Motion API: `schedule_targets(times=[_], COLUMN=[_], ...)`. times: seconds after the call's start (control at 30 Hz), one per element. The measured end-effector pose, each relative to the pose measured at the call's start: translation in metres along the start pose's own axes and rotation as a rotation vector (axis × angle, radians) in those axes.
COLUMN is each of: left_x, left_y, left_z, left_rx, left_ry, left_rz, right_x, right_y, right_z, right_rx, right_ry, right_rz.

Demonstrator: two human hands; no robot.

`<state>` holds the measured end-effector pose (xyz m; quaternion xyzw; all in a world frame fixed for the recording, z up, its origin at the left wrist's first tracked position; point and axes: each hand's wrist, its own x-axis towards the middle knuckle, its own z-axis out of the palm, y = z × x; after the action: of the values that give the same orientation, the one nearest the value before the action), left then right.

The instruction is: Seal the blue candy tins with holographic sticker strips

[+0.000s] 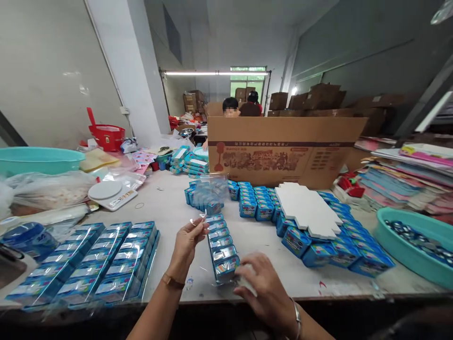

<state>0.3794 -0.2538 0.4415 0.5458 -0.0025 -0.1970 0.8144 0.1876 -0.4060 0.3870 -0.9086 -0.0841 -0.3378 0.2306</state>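
Observation:
My left hand is closed in a pinch on a small clear strip, just above the far end of a row of small blue boxes. Clear film seems to cover that row, which runs away from the table's near edge. At its near right corner is my right hand, fingers bent and smeared by motion. Something pale and see-through shows by its fingertips, but I cannot make out whether it is held. Beyond the left hand, more blue boxes sit partly under a clear plastic sheet.
Wrapped rows of blue boxes lie at left, near a white scale. On the right, a white foam piece rests on more blue boxes, beside a turquoise basin. A large carton stands behind; people are beyond it.

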Motion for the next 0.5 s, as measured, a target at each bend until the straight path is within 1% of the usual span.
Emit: schedule_targets(times=[0.07,0.1,0.13,0.17,0.2,0.23,0.3,0.37,0.47,0.5], left_x=[-0.008,-0.013,-0.018,-0.025,-0.032,-0.039,-0.055,-0.070,-0.084,-0.086], left_y=[-0.001,-0.001,-0.001,-0.001,0.000,0.000,0.000,-0.001,-0.007,-0.010], left_z=[0.000,0.001,0.003,0.006,0.010,0.016,0.029,0.043,0.057,0.060], left_rx=[-0.054,-0.066,-0.071,-0.070,-0.067,-0.061,-0.057,-0.065,-0.067,-0.050], left_ry=[0.036,0.038,0.035,0.024,0.009,-0.012,-0.063,-0.108,-0.108,-0.100], left_rz=[0.079,0.115,0.147,0.176,0.201,0.216,0.223,0.233,0.293,0.313], right_x=[-0.029,-0.041,-0.051,-0.058,-0.062,-0.064,-0.061,-0.056,-0.052,-0.051], right_y=[0.008,0.011,0.013,0.013,0.012,0.010,0.002,-0.009,-0.028,-0.033], right_z=[0.000,0.002,0.005,0.009,0.013,0.017,0.021,0.020,0.012,0.009], right_rx=[0.254,0.427,0.628,0.846,1.062,1.253,1.532,1.739,2.023,2.084], right_ry=[0.267,0.389,0.471,0.504,0.492,0.454,0.374,0.265,0.041,0.012], right_rz=[0.409,0.631,0.852,1.051,1.206,1.313,1.415,1.448,1.410,1.381])
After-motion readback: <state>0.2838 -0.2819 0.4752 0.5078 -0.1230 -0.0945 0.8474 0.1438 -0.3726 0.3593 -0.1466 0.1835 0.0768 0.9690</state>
